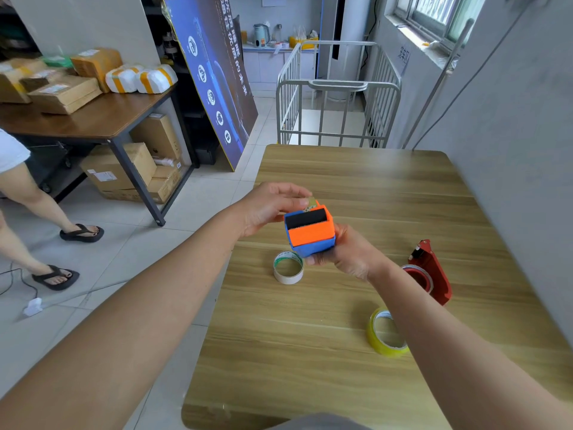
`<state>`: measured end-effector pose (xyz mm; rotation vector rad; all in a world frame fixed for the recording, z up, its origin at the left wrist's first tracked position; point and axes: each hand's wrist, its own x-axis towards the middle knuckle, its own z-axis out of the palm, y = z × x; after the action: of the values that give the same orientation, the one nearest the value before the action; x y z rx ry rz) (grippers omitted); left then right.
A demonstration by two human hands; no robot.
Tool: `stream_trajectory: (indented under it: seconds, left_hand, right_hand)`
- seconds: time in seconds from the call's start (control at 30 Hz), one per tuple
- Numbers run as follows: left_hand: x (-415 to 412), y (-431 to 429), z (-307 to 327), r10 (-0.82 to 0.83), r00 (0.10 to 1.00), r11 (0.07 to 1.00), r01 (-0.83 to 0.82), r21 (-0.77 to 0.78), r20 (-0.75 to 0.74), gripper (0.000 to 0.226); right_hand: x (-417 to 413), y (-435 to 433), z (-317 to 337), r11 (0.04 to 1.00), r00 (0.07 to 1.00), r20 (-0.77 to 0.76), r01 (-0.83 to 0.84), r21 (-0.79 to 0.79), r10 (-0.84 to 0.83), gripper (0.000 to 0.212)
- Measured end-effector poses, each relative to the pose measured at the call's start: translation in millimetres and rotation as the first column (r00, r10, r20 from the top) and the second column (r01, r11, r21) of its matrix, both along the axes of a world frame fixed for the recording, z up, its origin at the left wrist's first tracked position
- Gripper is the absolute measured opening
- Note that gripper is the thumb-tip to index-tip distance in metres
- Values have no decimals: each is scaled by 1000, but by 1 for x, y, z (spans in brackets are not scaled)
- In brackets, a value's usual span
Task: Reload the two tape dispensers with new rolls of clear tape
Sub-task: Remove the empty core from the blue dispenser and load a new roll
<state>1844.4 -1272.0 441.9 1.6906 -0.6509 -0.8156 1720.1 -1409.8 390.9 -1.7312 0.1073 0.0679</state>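
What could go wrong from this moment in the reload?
1. The left hand pinches a tan strip right by the black toothed edge of the blue dispenser; fingers could get nicked.
2. The right hand grips it in the air, from below; a slip could drop it onto the table or the empty core.
3. The new roll lies beside the right forearm, which might knock it.
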Motion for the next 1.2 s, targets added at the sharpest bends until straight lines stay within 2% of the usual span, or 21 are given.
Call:
stream_trajectory:
  seconds: [0.2, 0.6, 0.9, 1.07, 1.2]
  left_hand:
    - [-2, -2, -1, -16, 1000, 1000, 16, -4, 14, 13]
    - [-3, -7, 4, 79, 992, 990, -89, 110, 97, 8]
    - [-4, -8, 4, 92, 987, 988, -107, 109, 130, 12]
    - [-3, -10, 3, 109, 970, 983, -138, 120, 217, 6]
    - [-3, -10, 3, 134, 961, 982, -162, 102, 242, 13]
  right_hand:
    - [-1, 2, -3, 1000, 1000, -1, 6, 5, -6, 44]
    - [-1, -1, -2, 999, 1000, -15, -16, 45, 16, 46]
    - [-1, -4, -5, 999, 999, -33, -20, 44, 21, 40]
    - [-3, -3, -6, 999, 998, -54, -12, 37, 14, 40]
    - [-3, 0, -5, 999, 997, -76, 4, 48, 0, 36]
